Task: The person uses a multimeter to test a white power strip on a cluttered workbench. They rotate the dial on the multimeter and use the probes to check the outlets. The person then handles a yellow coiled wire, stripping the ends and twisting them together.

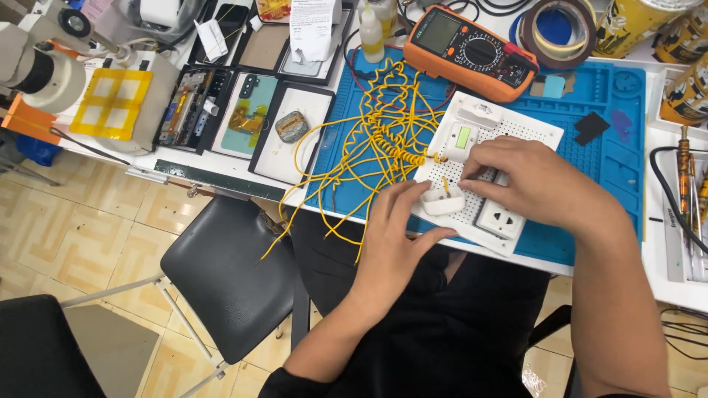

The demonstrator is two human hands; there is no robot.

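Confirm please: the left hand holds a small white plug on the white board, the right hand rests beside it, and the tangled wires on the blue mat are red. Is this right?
Not quite. In the head view the tangled wires are yellow, not red. The rest holds: the left hand holds the small white plug on the white board, the right hand rests beside it, and the mat is blue.

1. Under the fingers (487, 158) of the right hand (535, 184) we see a white perforated board (516, 133) of matt plastic.
2. Between the fingertips of the left hand (394, 236) sits a smooth, faintly glossy white plastic holder (442, 203).
3. Just beyond the fingers, yellow wires (383, 133) show glossy plastic insulation.
4. Beneath the board we note a blue mat (612, 147), matt and rubbery, with moulded ridges.
5. Further beyond the fingers, the orange multimeter (472, 51) has a matt casing.
6. Nearer than the left fingers, a black chair seat (228, 280) looks like smooth leatherette.
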